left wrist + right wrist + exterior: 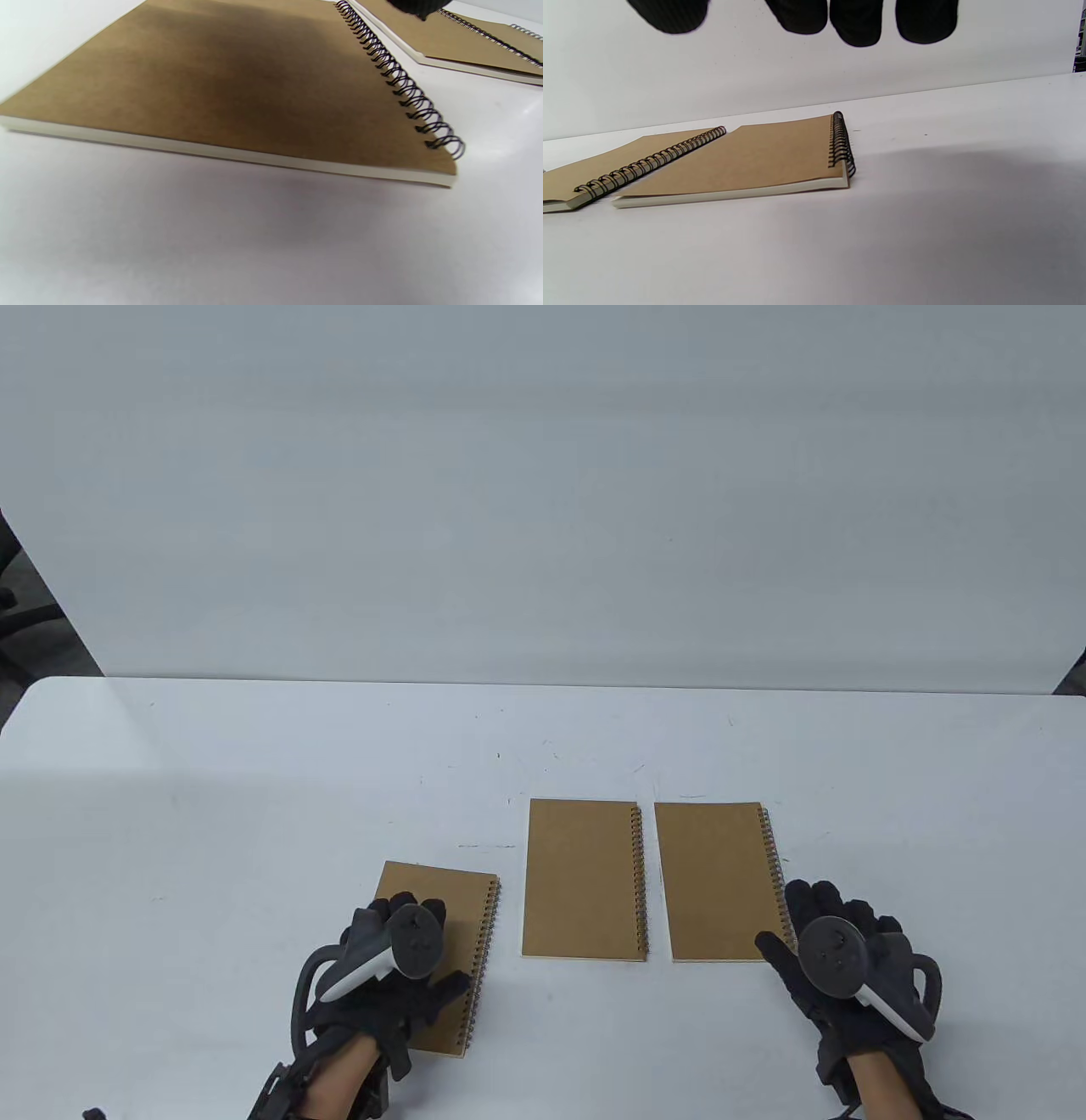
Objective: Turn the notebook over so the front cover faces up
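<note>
Three brown spiral-bound notebooks lie flat on the white counter [212, 814], each with its wire binding on its right edge; the left notebook [428, 959] sits nearer the person and slightly askew, while the middle notebook [581, 880] and the right notebook [721, 881] lie side by side just apart. The left hand [394, 976] is over the left notebook, though whether its fingers grip it or merely rest there I cannot tell; the right hand [836, 967] is at the near right corner of the right notebook, its fingers [857, 25] spread and holding nothing.
</note>
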